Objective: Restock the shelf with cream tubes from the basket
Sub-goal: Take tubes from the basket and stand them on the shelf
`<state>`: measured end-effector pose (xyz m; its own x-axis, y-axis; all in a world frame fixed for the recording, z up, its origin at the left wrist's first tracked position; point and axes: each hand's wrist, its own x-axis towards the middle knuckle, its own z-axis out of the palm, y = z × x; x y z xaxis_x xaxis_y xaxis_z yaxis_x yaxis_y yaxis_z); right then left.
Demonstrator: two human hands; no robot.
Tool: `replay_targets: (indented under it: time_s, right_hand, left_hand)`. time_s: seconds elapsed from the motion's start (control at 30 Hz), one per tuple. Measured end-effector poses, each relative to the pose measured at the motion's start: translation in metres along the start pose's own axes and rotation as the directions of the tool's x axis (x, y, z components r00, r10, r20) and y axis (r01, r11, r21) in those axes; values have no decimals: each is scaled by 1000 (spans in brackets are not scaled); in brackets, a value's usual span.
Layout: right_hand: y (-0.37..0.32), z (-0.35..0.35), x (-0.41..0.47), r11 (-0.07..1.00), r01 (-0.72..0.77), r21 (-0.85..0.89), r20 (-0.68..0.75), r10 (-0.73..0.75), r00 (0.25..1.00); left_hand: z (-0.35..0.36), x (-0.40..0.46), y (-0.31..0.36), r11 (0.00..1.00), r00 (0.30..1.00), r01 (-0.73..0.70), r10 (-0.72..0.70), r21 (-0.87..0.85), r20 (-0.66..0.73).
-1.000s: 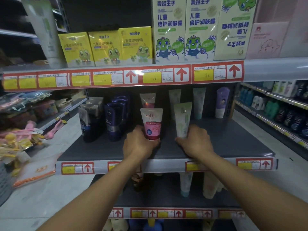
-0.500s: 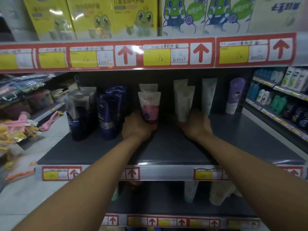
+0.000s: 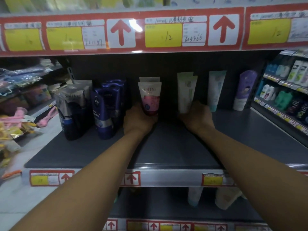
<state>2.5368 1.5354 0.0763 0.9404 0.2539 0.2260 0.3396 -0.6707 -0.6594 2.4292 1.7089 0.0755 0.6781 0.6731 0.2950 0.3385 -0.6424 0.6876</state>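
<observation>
Pink-and-white cream tube [image 3: 150, 99], upright, cap end down, deep on the dark shelf [image 3: 175, 147]. Left hand [image 3: 139, 120] wraps its lower end, fingers closed around it. A 2nd matching tube [image 3: 149, 79] stands directly behind the held one, its top edge showing above.

Pale green tube [image 3: 186, 94], upright, at the same depth. Right hand [image 3: 197, 118] is closed on its base, fingers curled around. Another pale tube [image 3: 183, 75] sits just behind it.

Left of the left-hand grip: dark blue tubes [image 3: 105, 112], then silver-and-black tubes [image 3: 73, 109]. Right of the right-hand grip: a teal-and-white tube [image 3: 216, 90] just beside, a purple bottle [image 3: 245, 90] further out. Above both grips, red price-tag strip [image 3: 153, 30] with arrows. Basket not visible.
</observation>
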Motion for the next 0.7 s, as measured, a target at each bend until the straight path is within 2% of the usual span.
replay_targets:
  time_s: [0.23,0.7]
  right_hand:
    - [-1,1,-5,999,24,25,-32,-23,999]
    - [7,8,13,998,63,-8,-32,-64,997]
  left_hand:
    - [0,0,2,1000,1000,16,-16,0,-20]
    - [6,12,-7,998,998,-49,50,28,-27]
